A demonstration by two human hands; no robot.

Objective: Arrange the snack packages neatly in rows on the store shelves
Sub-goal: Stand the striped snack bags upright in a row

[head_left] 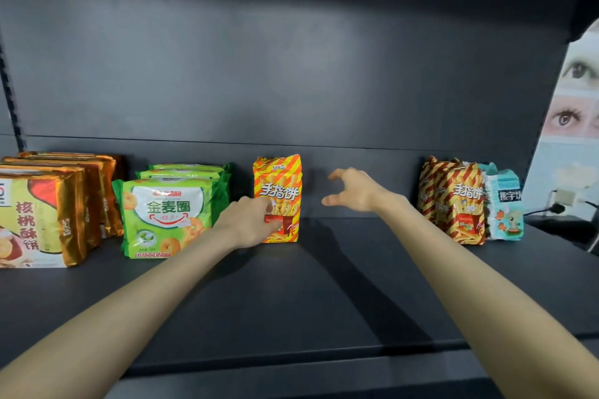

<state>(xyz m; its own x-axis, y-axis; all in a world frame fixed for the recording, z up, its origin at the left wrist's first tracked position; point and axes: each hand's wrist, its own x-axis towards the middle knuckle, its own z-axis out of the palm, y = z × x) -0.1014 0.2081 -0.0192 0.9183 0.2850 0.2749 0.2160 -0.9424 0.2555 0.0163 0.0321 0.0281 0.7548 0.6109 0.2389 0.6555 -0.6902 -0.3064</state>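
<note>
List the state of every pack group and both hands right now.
gold packs: upright, in a row
green packs: upright, in a row
orange striped pack: upright, alone
red striped packs: upright, bunched
blue packs: upright, beside them
left hand: touches orange striped pack's front
right hand: open, holding nothing
</note>
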